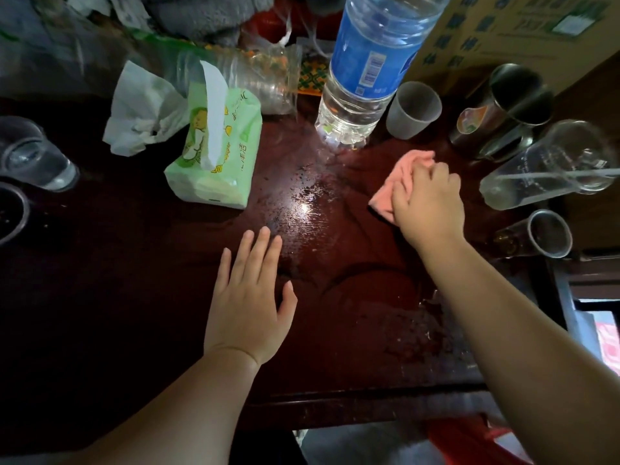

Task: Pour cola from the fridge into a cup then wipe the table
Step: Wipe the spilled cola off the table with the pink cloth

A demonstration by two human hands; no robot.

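My right hand [427, 204] grips a crumpled pink cloth [399, 177] and presses it on the dark wooden table [134, 297], right of the middle. Wet streaks and droplets shine on the tabletop left of the cloth. My left hand [250, 297] lies flat on the table with straight fingers, holding nothing. A small frosted cup [411, 110] stands behind the cloth. A dark cup [11, 213] sits at the left edge. No cola bottle is in view.
A large water bottle [362, 72] stands at the back centre. A green tissue pack [218, 149] lies left of it. Several glasses and metal cups [510, 109] crowd the right side. A water glass [37, 152] sits far left. A cardboard box [520, 28] is back right.
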